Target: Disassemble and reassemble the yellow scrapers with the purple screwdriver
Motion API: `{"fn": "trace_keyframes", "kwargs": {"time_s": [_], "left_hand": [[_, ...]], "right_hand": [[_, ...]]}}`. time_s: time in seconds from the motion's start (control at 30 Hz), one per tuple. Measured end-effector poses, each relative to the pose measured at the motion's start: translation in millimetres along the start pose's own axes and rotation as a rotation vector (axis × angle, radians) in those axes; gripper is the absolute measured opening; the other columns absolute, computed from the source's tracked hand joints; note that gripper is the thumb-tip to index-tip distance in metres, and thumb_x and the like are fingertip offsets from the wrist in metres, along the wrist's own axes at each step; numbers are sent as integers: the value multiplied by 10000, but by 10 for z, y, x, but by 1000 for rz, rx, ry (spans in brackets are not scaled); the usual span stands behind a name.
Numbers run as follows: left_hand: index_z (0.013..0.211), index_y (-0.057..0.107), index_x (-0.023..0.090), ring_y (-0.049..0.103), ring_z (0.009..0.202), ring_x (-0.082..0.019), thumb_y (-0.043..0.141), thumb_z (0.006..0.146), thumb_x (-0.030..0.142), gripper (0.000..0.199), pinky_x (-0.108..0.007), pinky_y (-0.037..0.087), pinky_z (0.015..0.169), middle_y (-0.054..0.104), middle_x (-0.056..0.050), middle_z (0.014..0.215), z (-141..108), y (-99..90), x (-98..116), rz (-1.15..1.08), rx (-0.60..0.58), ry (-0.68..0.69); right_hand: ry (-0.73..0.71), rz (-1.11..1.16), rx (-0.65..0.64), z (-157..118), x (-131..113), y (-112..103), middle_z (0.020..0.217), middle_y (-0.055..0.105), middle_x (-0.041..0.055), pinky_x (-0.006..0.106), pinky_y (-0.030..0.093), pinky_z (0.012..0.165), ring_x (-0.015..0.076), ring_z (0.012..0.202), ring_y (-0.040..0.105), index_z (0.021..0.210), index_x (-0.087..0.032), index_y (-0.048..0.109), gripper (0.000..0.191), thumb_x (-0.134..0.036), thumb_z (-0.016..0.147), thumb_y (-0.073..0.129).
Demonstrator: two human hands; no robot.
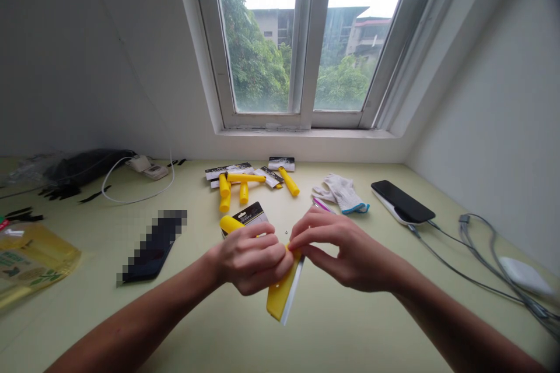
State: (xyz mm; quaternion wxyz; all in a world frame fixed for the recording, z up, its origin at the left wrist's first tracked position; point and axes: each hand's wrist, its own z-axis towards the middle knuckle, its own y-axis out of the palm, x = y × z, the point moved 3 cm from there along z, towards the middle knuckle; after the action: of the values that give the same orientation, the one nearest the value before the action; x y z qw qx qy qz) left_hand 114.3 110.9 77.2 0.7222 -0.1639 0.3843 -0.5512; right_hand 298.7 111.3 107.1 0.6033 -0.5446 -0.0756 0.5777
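Observation:
My left hand [251, 257] and my right hand [345, 250] meet over a yellow plastic scraper [282, 294] with a metal blade edge, its lower end pointing towards me. Fingers of both hands close on its upper end, which they mostly hide. Just beyond my left hand, a yellow handle [231, 224] lies with a black-and-white packaging card [250, 215], and I cannot tell whether my hand touches it. Farther off sits a pile of yellow plastic parts [236, 186] on several cards. Beyond my right hand lie a pink-tipped item [322, 205] and a white work glove [343, 193].
The pale green desk [324, 338] runs up to a window [297, 41]. A black phone [402, 202] and tangled grey cables [490, 271] lie right, near a white mouse [525, 275]. A blurred dark object [151, 250], yellow packet [32, 259] and black bag [87, 167] lie left.

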Motion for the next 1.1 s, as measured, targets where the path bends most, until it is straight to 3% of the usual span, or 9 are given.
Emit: {"fn": "trace_keyframes", "kwargs": {"time_s": [0.23, 0.43, 0.57, 0.67, 0.83, 0.97, 1.03, 1.1], "left_hand": [[926, 618, 89, 578, 596, -160, 435, 867, 68, 193, -333, 513, 581, 581, -48, 679, -41, 37, -25, 8, 16, -19], [938, 592, 50, 516, 530, -150, 426, 861, 57, 183, -330, 463, 523, 557, -56, 653, -17, 14, -14, -25, 12, 1], [938, 584, 60, 539, 546, -157, 379, 873, 42, 216, -325, 466, 527, 566, -62, 661, 32, -31, -8, -53, -13, -21], [970, 580, 94, 567, 579, -153, 455, 868, 74, 162, -302, 493, 542, 595, -55, 699, 15, -54, -5, -26, 37, -78], [955, 568, 142, 631, 744, -142, 675, 717, 36, 282, -233, 536, 643, 644, -67, 866, -17, -31, -55, -22, 256, -444], [853, 565, 174, 633, 728, -144, 668, 688, 23, 247, -268, 546, 677, 634, -27, 817, 37, 38, -55, -226, 390, -729], [847, 575, 179, 630, 668, -140, 653, 723, 68, 184, -269, 548, 623, 637, -21, 806, 50, 75, -42, -363, 445, -916], [886, 577, 177, 582, 521, -110, 649, 760, 131, 153, -228, 505, 470, 631, -5, 744, 40, 126, -27, -540, 469, -1135]], "right_hand": [[69, 77, -39, 6, 67, -20, 1035, 643, 37, 280, 456, 879, 137, 961, 584, 1022, -233, 709, 229, -146, 893, 541], [88, 208, -22, 35, 83, 36, 1014, 632, 51, 277, 464, 884, 138, 954, 596, 970, -194, 705, 181, -163, 902, 540], [109, 272, -17, 41, 64, 40, 991, 637, 55, 280, 474, 866, 143, 932, 603, 944, -175, 703, 157, -156, 886, 560], [130, 329, -26, 33, 57, 2, 1031, 637, 64, 288, 484, 851, 152, 947, 605, 999, -182, 703, 184, -195, 895, 551], [140, 466, 7, 30, 64, -22, 1133, 616, 67, 297, 506, 835, 156, 953, 611, 1131, -208, 658, 289, -192, 848, 600], [196, 542, 139, 51, 97, 27, 1020, 660, 65, 308, 507, 821, 158, 898, 609, 1040, -163, 666, 222, -198, 824, 625], [216, 583, 169, 62, 107, 60, 976, 667, 62, 304, 506, 801, 154, 867, 607, 1001, -149, 656, 186, -215, 832, 619], [228, 608, 184, 70, 108, 85, 943, 664, 59, 298, 506, 771, 153, 838, 606, 986, -143, 643, 186, -247, 832, 628]]}}
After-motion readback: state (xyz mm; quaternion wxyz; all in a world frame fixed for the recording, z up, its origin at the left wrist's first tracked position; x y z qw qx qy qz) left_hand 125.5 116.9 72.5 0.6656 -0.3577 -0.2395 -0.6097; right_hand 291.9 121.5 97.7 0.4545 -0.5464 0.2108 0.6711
